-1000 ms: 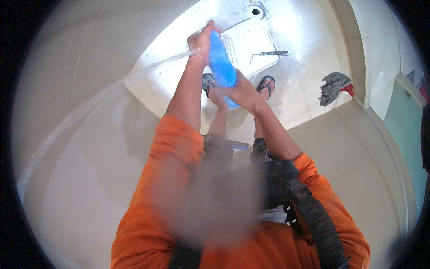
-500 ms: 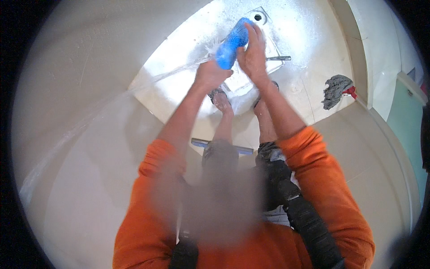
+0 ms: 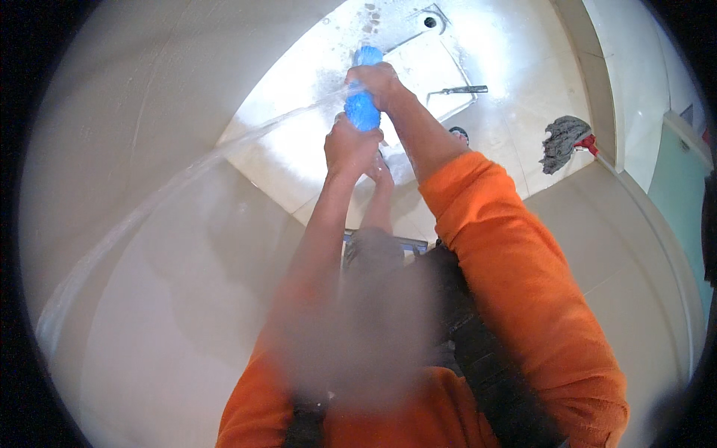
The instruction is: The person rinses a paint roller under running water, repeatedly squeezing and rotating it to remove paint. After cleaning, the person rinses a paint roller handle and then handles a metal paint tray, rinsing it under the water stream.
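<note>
1. A clear stream of water (image 3: 175,181) slants in from the left to the hands.
2. The left hand (image 3: 352,149) grips the near end of a bumpy, soft-looking blue pad (image 3: 363,113) — held above the floor (image 3: 500,160), long axis pointing away from the person.
3. The right hand (image 3: 375,81) clasps it farther up.
4. Beyond: a rectangular floor basin (image 3: 418,75), slim-handled tool (image 3: 464,89) at its right edge.
5. Far right, a grey, stringy mop head (image 3: 562,145).
</note>
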Demonstrator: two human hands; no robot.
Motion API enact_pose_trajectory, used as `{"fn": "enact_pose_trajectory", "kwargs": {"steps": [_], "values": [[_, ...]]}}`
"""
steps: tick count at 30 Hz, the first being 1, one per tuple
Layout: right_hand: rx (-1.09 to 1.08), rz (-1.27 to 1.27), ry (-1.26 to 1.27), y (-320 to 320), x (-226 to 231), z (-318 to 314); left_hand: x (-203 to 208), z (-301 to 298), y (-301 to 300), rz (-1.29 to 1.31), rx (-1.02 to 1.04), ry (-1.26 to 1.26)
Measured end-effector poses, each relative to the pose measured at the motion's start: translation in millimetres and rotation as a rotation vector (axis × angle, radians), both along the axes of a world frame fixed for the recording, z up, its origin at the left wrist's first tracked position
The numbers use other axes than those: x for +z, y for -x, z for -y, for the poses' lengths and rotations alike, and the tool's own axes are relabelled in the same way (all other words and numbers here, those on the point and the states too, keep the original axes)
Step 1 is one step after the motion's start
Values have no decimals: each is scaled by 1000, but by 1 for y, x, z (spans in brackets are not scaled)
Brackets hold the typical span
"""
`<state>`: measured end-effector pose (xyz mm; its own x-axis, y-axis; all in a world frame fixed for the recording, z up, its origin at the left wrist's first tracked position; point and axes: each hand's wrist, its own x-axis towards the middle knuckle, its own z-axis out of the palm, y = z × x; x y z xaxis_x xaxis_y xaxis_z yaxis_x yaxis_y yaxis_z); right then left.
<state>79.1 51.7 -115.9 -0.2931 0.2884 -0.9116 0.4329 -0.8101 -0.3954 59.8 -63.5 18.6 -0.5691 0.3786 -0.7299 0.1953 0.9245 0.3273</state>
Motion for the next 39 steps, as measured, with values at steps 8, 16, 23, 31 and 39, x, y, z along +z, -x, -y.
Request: {"fn": "enact_pose_trajectory", "kwargs": {"steps": [8,16,23,31,39], "values": [[-482,-464,381,-15,27,28,15,62,-6,1201,970,-412],[113,-46,-146,-14,-17,24,15,63,-10,1355,1141,-311],[585,95,-820,-20,23,0,-3,52,-7,-44,-133,166],[355,-347,-181,-79,107,-21,-72,91,49,-320,-355,-265],[236,41,-922,-82,107,35,-74,-42,19,699,1223,-475]]}}
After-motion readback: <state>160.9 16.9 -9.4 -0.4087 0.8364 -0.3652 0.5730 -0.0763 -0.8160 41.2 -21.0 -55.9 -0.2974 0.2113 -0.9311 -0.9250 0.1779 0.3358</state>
